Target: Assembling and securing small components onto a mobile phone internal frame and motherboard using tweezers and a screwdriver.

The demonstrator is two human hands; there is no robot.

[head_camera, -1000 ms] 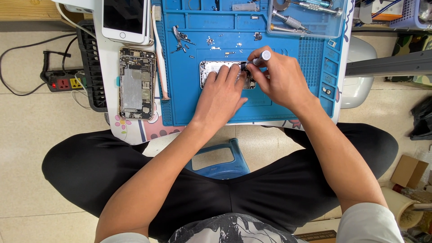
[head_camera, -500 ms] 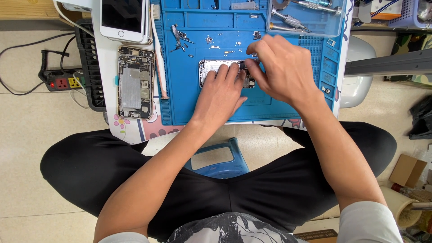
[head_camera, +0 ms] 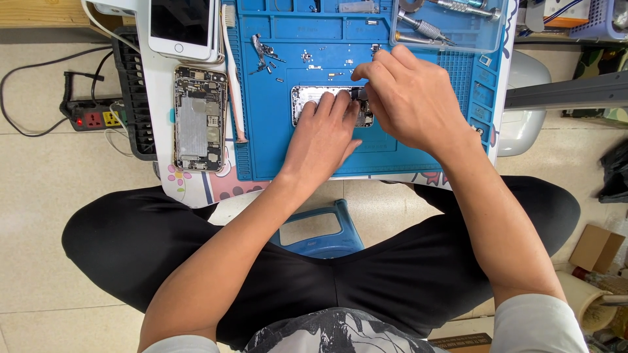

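1. A small white table [head_camera: 157,117] over a pale tiled floor carries a blue repair mat [head_camera: 275,150]; the person sits close, knees under its edge, which keeps both hands over the work.
2. An opened phone housing [head_camera: 307,98] lies flat near the mat's middle, likely so loose screws and parts stay on the mat.
3. The left hand [head_camera: 324,134] lies flat on the housing, fingers extended and pressing down, seemingly to steady it; the housing shows just beyond and left of the fingertips.
4. The right hand [head_camera: 409,104] curls over the housing's right end, fingers pinched together on something small and dark; what it is I cannot tell.
5. Well left of the fingers lies another opened phone [head_camera: 199,117], with a white phone [head_camera: 182,26] above it.
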